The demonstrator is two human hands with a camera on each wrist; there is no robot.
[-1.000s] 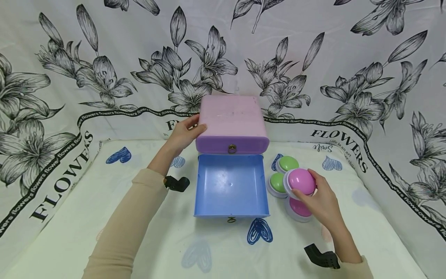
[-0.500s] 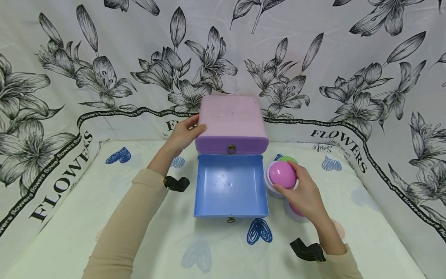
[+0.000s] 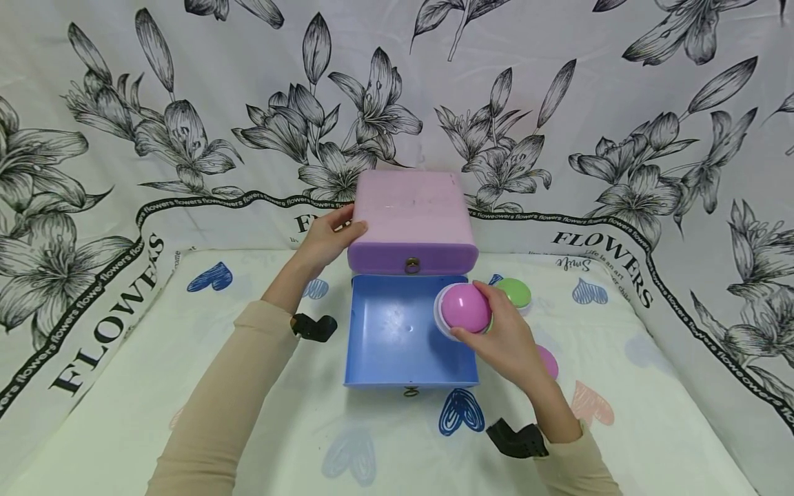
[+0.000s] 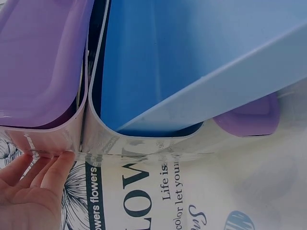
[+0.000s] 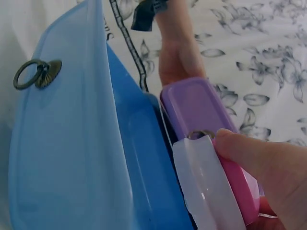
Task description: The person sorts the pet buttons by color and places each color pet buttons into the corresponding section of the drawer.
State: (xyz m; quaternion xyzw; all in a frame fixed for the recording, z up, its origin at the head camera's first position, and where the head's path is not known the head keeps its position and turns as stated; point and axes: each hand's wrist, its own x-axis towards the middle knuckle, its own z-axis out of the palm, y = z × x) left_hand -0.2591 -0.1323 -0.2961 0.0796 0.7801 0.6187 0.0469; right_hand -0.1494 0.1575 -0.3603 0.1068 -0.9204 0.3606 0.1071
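My right hand (image 3: 510, 339) pinches a round white container with a domed pink lid (image 3: 465, 308) between thumb and fingers. It is over the right side of a blue drawer (image 3: 384, 344), which is pulled out and bare inside. In the right wrist view the container's white scalloped body (image 5: 206, 182) shows beside the drawer opening. My left hand (image 3: 325, 241) rests against the left side of a pink drawer cabinet (image 3: 412, 207), its fingers (image 4: 53, 172) extended along the wall. Above the blue drawer, a purple drawer front (image 3: 372, 259) with a ring pull is closed.
To the right of the drawer, a green-lidded container (image 3: 515, 292) stands on the white heart-print cloth (image 3: 279, 441). Another pink-lidded one (image 3: 548, 362) is partly hidden by my right hand. A flower-print sheet (image 3: 273, 55) hangs behind the cabinet.
My right hand has carried the pink-lidded container leftward, from above the other containers to over the drawer's right side. My left hand has stayed at the cabinet.
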